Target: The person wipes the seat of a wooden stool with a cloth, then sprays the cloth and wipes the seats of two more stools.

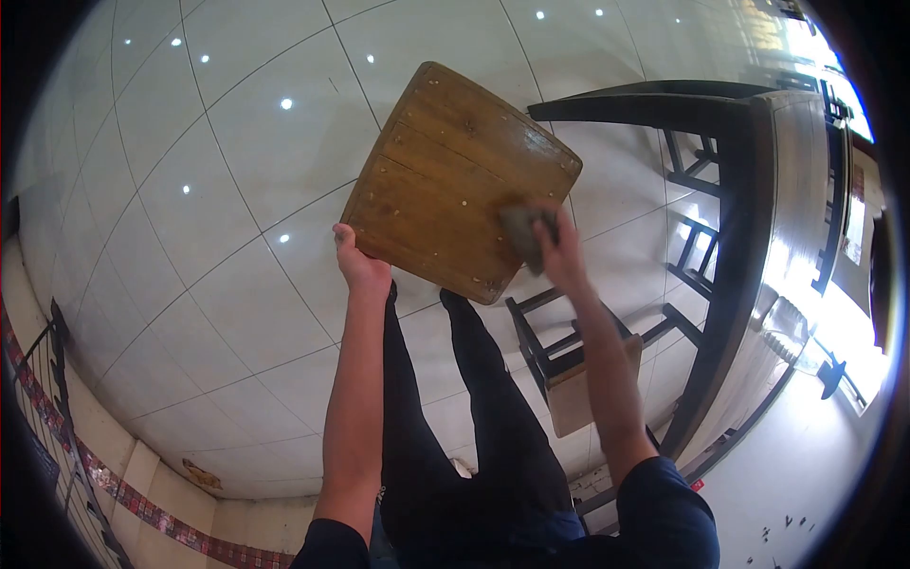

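Left hand (358, 264) clamps the near edge of the square brown wooden stool seat (445, 171), right hand (559, 251) presses a dark grey cloth (521, 232) at its right edge; wiping looks partway done

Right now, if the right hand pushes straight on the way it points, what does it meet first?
The right hand rests with a grey pad on the wooden stool seat; straight on lies only bare wood to its far edge, then probably tiled floor.
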A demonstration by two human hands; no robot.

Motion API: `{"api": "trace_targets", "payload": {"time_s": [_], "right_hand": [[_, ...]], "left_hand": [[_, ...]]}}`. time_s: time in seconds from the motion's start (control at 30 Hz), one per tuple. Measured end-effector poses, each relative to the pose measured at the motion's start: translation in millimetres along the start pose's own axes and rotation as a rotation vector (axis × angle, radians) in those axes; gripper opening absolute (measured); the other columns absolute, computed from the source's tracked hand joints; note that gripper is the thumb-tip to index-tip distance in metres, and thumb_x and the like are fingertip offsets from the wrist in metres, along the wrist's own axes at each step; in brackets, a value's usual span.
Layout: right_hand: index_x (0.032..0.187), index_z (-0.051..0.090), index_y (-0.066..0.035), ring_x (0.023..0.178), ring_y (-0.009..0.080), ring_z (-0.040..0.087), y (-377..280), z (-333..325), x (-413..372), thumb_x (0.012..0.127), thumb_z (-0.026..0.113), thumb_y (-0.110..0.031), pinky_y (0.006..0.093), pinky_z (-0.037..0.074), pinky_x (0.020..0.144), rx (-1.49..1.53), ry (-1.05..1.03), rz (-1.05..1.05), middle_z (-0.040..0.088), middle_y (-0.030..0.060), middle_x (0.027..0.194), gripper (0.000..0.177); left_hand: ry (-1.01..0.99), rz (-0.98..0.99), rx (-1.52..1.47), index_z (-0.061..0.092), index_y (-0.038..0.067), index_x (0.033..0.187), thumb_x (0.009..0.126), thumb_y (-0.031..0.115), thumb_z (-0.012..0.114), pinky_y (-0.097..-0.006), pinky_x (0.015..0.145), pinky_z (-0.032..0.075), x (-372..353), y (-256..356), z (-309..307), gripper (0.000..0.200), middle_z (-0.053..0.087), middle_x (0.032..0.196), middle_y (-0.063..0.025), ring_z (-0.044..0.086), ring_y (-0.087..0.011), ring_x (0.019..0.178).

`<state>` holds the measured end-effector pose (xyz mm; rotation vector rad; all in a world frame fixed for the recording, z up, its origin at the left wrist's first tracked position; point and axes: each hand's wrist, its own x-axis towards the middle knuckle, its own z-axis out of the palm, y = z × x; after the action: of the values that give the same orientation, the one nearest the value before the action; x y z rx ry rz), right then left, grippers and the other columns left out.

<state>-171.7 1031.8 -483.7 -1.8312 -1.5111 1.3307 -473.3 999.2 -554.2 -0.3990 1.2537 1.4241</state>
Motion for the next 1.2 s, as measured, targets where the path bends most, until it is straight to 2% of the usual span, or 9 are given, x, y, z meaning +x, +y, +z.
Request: {"api": "trace_targets", "payload": {"time_s": [0.17,0.23,0.33,0.47,0.63,0.77,0.87,1.1,1.2], "right_hand": [[0.137,0.049,-0.010,0.120,0.0367,0.057,-2.8,-22.6,77.8,0.098,0.060,-0.017,0.0461,0.045,0.099,-0.094,0.040,-0.145,0.060,0.0200,0.129,0.041],[0.146,0.040,-0.006,0.135,0.0393,0.043,-14.5,-17.9,81.7,0.097,0.063,-0.024,0.0526,0.036,0.107,-0.556,0.397,-0.258,0.045,0.0214,0.146,0.057],[0.151,0.034,-0.003,0.147,0.0407,0.025,-12.9,-5.2,63.2,0.094,0.066,-0.029,0.0558,0.026,0.114,-0.464,0.345,-0.395,0.026,0.0213,0.159,0.070],[0.150,0.036,-0.006,0.149,0.0413,0.023,-1.5,17.6,52.7,0.095,0.064,-0.028,0.0551,0.025,0.116,-0.705,0.217,-0.436,0.026,0.0220,0.160,0.066],[0.142,0.047,-0.008,0.144,0.0417,0.034,9.1,20.6,83.1,0.100,0.053,-0.014,0.0543,0.028,0.117,-0.533,0.372,-0.433,0.044,0.0190,0.152,0.043],[0.140,0.050,-0.008,0.142,0.0413,0.037,-11.9,42.2,97.9,0.098,0.052,-0.006,0.0520,0.030,0.117,-0.317,0.516,-0.283,0.049,0.0168,0.148,0.042],[0.138,0.052,-0.007,0.141,0.0400,0.039,-17.3,74.0,97.2,0.095,0.052,0.000,0.0501,0.030,0.117,-0.473,0.537,-0.461,0.050,0.0163,0.147,0.044],[0.128,0.060,-0.007,0.137,0.0347,0.046,-15.7,120.4,-5.3,0.087,0.053,0.007,0.0494,0.037,0.115,-0.306,-0.055,-0.574,0.055,0.0138,0.143,0.044],[0.123,0.061,-0.005,0.133,0.0328,0.051,-11.6,115.8,-60.2,0.091,0.053,0.004,0.0460,0.037,0.114,-0.180,-0.281,-0.498,0.060,0.0133,0.136,0.034]], "left_hand": [[0.033,-0.021,0.015,0.043,0.008,0.143,0.108,0.046,0.029,-0.0491,0.111,0.038,-5.6,2.6,6.4,0.054,0.049,0.144,-0.0097,0.046,-0.0292,0.134],[0.013,-0.029,0.014,0.043,0.008,0.143,0.108,0.046,0.029,-0.0495,0.110,0.038,-1.3,0.4,-0.7,0.054,0.049,0.145,-0.0095,0.046,-0.0293,0.134],[-0.020,-0.030,-0.001,0.043,0.009,0.143,0.108,0.046,0.030,-0.0499,0.110,0.038,5.0,-2.8,-8.1,0.053,0.049,0.145,-0.0092,0.046,-0.0293,0.134],[-0.013,-0.026,-0.023,0.044,0.009,0.143,0.108,0.045,0.033,-0.0494,0.110,0.039,-3.7,0.9,0.1,0.051,0.049,0.145,-0.0089,0.047,-0.0289,0.133],[-0.050,0.000,0.009,0.040,0.010,0.139,0.108,0.042,0.036,-0.0475,0.107,0.043,-1.6,-1.5,4.1,0.045,0.049,0.141,-0.0089,0.050,-0.0279,0.128],[0.006,0.046,0.033,0.035,0.008,0.137,0.108,0.041,0.036,-0.0460,0.104,0.047,-8.6,-2.6,13.0,0.044,0.048,0.138,-0.0100,0.053,-0.0267,0.124],[-0.029,0.042,0.027,0.035,0.007,0.136,0.109,0.041,0.035,-0.0456,0.104,0.048,-7.0,-2.9,10.2,0.044,0.049,0.138,-0.0107,0.053,-0.0266,0.124],[-0.114,0.027,0.011,0.036,0.007,0.135,0.109,0.041,0.034,-0.0468,0.104,0.047,-8.0,-2.1,5.6,0.044,0.049,0.138,-0.0108,0.053,-0.0271,0.124],[-0.001,0.017,0.000,0.037,0.006,0.136,0.109,0.042,0.035,-0.0463,0.105,0.046,-5.8,-5.5,4.3,0.045,0.049,0.139,-0.0111,0.054,-0.0273,0.124]]}}
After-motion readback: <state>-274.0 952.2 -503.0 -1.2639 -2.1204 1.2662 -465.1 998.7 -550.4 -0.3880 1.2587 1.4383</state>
